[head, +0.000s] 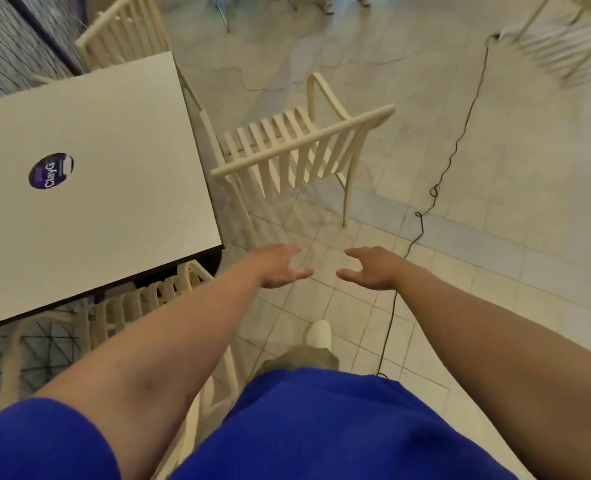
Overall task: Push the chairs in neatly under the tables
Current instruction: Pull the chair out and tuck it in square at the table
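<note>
A round purple sticker (pixel 51 170) reading "ClayG" lies on the table (pixel 120 109), toward its left edge. A thin black cable (pixel 434 192) runs across the pale tiled floor (pixel 512 244), kinked midway. A white shoe (pixel 319 334) stands on the tiles.

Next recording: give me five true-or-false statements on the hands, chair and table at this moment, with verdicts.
1. The left hand and right hand hold nothing. True.
2. The left hand grips the chair by its backrest. False: it is short of the chair and touches nothing.
3. The chair ahead stands out from the table, not pushed in. True.
4. A round purple sticker is on the table. True.
5. A red cable lies across the floor. False: the cable is black.
</note>
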{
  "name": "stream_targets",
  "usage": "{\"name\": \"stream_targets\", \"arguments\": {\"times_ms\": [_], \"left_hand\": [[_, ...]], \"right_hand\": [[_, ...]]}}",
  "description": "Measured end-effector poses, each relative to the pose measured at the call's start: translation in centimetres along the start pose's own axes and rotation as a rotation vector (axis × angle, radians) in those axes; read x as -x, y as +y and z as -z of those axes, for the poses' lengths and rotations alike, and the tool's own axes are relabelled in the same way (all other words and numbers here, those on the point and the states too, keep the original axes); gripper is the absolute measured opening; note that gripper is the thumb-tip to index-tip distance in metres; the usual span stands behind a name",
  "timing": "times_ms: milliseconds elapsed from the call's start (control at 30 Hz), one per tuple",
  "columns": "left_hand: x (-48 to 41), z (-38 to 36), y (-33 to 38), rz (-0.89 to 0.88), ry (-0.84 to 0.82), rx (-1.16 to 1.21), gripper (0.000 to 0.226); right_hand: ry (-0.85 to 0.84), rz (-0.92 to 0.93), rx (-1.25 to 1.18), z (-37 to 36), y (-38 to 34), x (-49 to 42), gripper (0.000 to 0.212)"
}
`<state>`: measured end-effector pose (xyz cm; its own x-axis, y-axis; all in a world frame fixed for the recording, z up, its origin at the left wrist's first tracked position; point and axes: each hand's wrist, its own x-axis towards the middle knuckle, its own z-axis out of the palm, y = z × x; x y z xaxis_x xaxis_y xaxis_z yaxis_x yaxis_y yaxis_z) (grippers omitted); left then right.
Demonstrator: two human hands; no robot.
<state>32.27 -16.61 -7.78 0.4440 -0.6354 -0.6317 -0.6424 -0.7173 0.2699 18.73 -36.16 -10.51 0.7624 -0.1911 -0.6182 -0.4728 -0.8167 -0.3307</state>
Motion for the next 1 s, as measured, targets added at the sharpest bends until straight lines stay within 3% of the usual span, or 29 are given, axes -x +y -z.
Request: {"name": "stream_targets", "arguments": {"times_ms": [333,767,1000], "left_hand": [[-7.9,8.3,-3.0,0.055,0.028,0.017,0.085],[-16.1,15.9,-1.6,0.209,0.263,0.131,0.076],[-19.5,16.9,-1.3,0.335,0.255,0.208,0.08]], "right_hand": [[0.003,0.061,0.033,9.3,0.0,-8.6,0.081],[0.097,0.289,0.111,21.6,2.7,-19.4,0.078],[0.04,0.394,0.3,27.1,4.4,-23.9,0.07]]}}
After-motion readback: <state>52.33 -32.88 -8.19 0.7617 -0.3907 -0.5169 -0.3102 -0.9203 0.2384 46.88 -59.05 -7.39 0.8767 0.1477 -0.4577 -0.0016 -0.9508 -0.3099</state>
